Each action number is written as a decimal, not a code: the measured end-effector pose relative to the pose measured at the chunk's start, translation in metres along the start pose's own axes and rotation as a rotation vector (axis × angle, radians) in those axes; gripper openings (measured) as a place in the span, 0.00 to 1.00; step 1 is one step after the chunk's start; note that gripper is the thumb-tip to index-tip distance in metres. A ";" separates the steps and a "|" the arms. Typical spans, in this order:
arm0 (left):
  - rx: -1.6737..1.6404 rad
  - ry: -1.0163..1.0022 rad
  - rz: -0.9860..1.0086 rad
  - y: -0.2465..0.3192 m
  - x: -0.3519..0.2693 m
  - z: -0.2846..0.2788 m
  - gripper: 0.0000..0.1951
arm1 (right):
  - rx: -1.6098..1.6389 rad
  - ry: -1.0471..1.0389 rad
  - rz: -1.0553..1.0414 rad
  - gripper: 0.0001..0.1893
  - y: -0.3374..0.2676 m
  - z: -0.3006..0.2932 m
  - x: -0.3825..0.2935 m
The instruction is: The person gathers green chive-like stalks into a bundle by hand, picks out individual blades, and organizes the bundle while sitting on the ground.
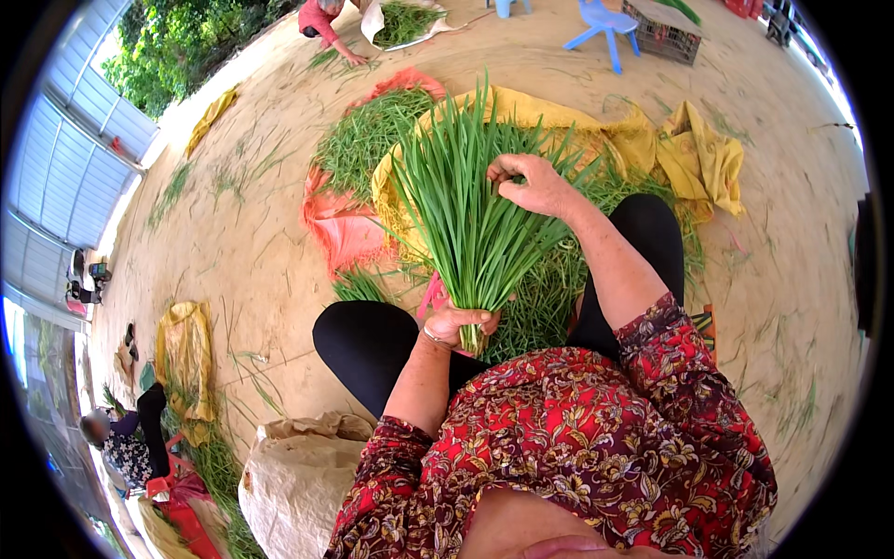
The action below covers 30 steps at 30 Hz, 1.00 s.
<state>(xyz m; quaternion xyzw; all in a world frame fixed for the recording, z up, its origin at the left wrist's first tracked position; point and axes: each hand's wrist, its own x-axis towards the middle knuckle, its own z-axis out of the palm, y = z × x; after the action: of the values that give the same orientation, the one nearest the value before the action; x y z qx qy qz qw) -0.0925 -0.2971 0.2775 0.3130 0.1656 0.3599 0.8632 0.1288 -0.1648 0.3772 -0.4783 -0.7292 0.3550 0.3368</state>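
Note:
A thick bundle of long, flat green leaves, apparently garlic chives (461, 216), fans out upward in front of me. My left hand (457, 323) is wrapped around its pale stem ends, close above my lap. At the right side of the fan, my right hand (532, 183) has its fingers bent against the leaves; whether a leaf is pinched between them I cannot tell. Beneath the bundle, loose green leaves (541, 300) are heaped between my knees. A yellow woven sack (559, 105) lies spread behind the bundle, partly hidden by it.
Beyond my left knee lies an orange-red woven sack (346, 227) with a leaf heap (370, 140). A pale sack (304, 482) stands at my left. One person (325, 21) bends over the floor ahead; another (129, 440) sits far left. A blue stool (604, 28) stands beside a crate (660, 35).

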 end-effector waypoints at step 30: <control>0.372 0.253 -0.012 -0.021 0.010 -0.026 0.15 | 0.800 0.684 -0.231 0.08 0.005 -0.063 0.011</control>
<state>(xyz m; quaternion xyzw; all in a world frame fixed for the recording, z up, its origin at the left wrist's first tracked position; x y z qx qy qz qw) -0.0882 -0.2897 0.2435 0.4183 0.3380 0.3542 0.7651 0.1797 -0.1412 0.4075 -0.3176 -0.4336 0.3895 0.7479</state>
